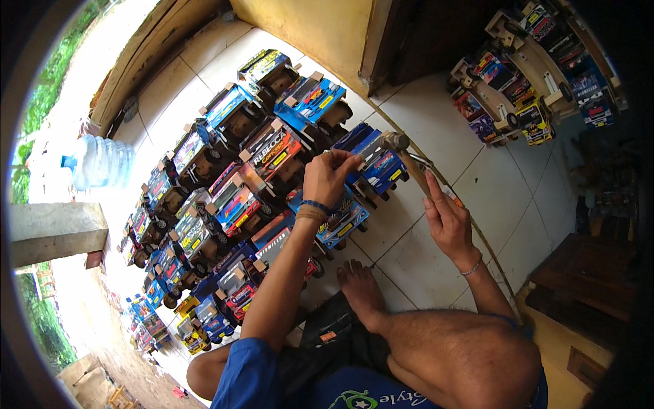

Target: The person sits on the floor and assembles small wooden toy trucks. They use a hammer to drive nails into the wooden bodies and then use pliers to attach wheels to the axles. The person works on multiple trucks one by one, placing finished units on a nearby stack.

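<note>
My right hand (449, 221) grips the wooden handle of a hammer (412, 167), its index finger stretched along the handle. The metal head is above the front of a blue toy truck (385, 167), just right of my left fingers. My left hand (328, 178) is closed in a pinch over the rear part of that truck; whatever is between the fingertips is too small to make out. Below my left wrist, another light-blue toy truck (345, 221) stands on the floor, partly hidden. A red and black toy truck (272, 150) stands just left of the hand.
Several rows of painted toy trucks (235, 201) fill the tiled floor (477, 184) to the left. More trucks and unpainted wooden chassis (538, 65) are at the far right. A clear water jug (105, 162) lies by the left edge. My bare foot (361, 290) rests near the trucks.
</note>
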`<state>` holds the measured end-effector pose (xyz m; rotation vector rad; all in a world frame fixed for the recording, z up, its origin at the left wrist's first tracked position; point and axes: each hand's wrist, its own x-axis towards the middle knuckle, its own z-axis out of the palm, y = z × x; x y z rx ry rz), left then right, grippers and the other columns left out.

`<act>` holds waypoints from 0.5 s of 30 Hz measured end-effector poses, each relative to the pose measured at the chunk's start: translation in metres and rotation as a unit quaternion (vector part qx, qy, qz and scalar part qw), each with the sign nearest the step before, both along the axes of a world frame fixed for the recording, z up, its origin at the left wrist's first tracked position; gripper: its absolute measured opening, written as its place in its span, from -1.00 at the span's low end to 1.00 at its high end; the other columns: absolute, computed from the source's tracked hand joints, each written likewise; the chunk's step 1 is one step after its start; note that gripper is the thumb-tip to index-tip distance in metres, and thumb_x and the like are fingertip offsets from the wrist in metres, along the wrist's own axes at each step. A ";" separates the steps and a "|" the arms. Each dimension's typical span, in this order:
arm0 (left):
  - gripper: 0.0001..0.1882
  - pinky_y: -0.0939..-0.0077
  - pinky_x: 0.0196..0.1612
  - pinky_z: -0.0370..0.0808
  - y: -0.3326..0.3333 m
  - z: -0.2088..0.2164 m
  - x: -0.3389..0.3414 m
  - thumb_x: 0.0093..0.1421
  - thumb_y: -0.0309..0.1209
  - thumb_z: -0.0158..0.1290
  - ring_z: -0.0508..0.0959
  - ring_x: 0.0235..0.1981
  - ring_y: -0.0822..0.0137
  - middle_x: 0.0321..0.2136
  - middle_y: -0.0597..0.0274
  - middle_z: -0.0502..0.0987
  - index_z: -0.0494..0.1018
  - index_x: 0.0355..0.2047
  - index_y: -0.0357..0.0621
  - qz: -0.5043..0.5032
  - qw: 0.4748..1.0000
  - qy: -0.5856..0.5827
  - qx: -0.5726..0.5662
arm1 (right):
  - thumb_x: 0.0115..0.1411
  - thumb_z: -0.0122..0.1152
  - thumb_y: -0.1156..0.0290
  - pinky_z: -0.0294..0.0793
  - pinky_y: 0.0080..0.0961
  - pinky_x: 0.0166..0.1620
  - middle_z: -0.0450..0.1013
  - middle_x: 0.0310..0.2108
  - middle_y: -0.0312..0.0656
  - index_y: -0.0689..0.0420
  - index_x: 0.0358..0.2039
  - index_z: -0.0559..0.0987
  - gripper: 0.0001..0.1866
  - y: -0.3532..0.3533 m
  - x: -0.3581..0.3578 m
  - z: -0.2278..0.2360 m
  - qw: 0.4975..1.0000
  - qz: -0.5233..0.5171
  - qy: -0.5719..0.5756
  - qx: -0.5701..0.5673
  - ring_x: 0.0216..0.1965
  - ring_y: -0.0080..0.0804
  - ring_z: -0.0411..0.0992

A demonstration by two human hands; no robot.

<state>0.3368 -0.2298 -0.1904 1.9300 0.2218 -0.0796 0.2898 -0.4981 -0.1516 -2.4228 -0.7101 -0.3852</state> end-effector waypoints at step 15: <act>-0.65 0.41 -0.25 0.54 0.001 -0.002 0.001 0.16 -0.13 0.23 0.68 -0.39 0.27 -0.45 0.10 0.68 0.67 -0.30 -0.21 0.002 1.000 0.002 -0.013 | 0.27 0.16 0.48 0.37 -0.38 -0.60 0.31 -0.63 -0.24 -0.06 0.38 0.27 -0.34 0.001 -0.001 -0.009 0.996 0.013 -0.087 0.002 -0.70 -0.37 0.30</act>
